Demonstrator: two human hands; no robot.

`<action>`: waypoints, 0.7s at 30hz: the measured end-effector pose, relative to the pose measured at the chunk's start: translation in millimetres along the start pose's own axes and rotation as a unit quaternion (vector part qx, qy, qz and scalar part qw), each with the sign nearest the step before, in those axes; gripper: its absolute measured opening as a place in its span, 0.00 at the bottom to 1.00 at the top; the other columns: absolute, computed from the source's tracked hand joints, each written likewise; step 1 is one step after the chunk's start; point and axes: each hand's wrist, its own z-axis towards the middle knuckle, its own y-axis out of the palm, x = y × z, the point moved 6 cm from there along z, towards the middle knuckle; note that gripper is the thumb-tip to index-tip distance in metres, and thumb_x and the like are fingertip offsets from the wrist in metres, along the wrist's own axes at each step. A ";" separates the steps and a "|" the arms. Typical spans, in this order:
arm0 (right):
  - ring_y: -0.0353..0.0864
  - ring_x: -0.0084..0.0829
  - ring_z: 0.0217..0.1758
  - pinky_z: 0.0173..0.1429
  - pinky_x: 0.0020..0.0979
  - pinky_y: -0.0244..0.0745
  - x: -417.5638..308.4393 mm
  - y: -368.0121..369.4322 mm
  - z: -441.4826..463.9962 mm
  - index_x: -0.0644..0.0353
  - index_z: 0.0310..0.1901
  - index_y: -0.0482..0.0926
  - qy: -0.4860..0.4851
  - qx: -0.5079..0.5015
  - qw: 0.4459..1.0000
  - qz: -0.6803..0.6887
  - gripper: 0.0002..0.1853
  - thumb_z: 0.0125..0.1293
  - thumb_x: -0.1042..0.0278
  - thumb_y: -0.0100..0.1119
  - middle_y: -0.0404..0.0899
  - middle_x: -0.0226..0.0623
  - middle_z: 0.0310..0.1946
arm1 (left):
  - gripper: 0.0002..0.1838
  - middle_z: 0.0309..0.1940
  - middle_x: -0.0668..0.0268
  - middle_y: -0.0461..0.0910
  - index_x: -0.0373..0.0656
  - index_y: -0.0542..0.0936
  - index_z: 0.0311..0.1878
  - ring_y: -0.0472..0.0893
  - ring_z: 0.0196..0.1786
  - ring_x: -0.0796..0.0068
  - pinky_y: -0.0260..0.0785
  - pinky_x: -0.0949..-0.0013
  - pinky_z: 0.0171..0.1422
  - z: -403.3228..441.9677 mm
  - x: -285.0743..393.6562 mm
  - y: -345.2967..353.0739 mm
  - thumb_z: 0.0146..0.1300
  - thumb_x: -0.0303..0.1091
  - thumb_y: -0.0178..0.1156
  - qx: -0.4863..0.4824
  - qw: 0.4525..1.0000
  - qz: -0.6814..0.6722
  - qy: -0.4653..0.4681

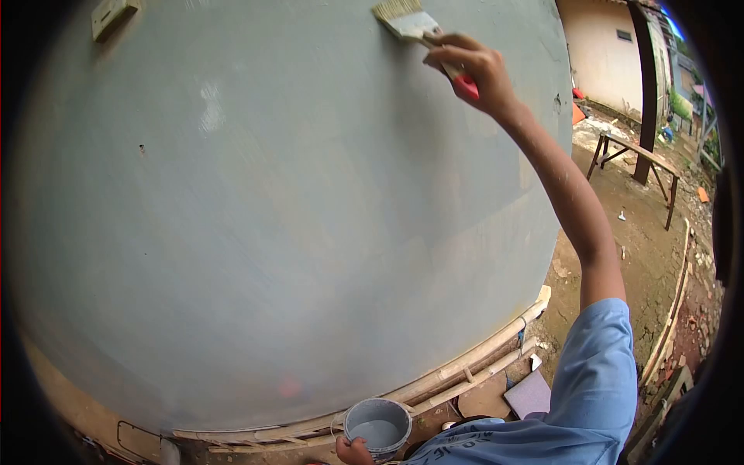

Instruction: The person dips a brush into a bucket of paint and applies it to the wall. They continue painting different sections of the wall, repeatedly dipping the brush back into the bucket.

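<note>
Brush (pixel 414 23) in the right hand (pixel 480 74), high at the wall (pixel 271 201), fingers curled around its handle. Its long axis slants across the view, the bristles (pixel 397 8) aimed up and left, the red handle end (pixel 466 87) down and right. Whether the bristle tips touch the wall, I cannot tell.

Low down, the left hand (pixel 354 451) is closed at the near left side of a bucket (pixel 404 422); whether on rim or wire handle is unclear. Grey liquid (pixel 376 434) lies in it. Bamboo poles (pixel 496 337) run along the wall's foot.
</note>
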 end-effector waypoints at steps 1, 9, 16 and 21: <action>0.87 0.43 0.43 0.43 0.36 0.84 -4.6 7.4 -69.6 0.50 0.39 0.87 0.070 -0.036 0.997 -0.001 0.17 0.48 0.83 0.63 0.84 0.40 0.47 | 0.04 0.19 0.69 0.71 0.40 0.74 0.24 0.70 0.25 0.71 0.66 0.65 0.33 12.4 -16.7 -4.0 0.52 0.25 0.52 0.001 0.997 0.040 0.069; 0.86 0.36 0.47 0.37 0.38 0.81 -197.7 -19.8 -446.6 0.43 0.41 0.85 0.273 -0.411 0.862 0.116 0.14 0.52 0.71 0.65 0.83 0.28 0.53 | 0.04 0.18 0.62 0.73 0.39 0.76 0.23 0.68 0.25 0.65 0.64 0.59 0.34 35.3 -51.8 -30.3 0.47 0.26 0.53 -0.025 0.974 0.143 0.175; 0.86 0.40 0.37 0.42 0.36 0.79 -98.6 32.5 -392.4 0.58 0.34 0.87 0.336 -0.500 0.744 0.291 0.09 0.50 0.76 0.64 0.87 0.37 0.35 | 0.03 0.18 0.62 0.71 0.40 0.72 0.22 0.67 0.27 0.64 0.63 0.56 0.35 13.3 10.4 -7.8 0.47 0.28 0.54 -0.041 0.961 0.180 0.205; 0.84 0.30 0.37 0.44 0.30 0.78 9.5 15.2 -102.4 0.68 0.38 0.87 0.331 -0.487 0.757 0.282 0.13 0.47 0.78 0.67 0.87 0.41 0.34 | 0.12 0.19 0.64 0.71 0.38 0.70 0.23 0.67 0.25 0.69 0.64 0.61 0.32 8.0 4.7 1.1 0.60 0.33 0.53 -0.051 0.980 0.115 0.155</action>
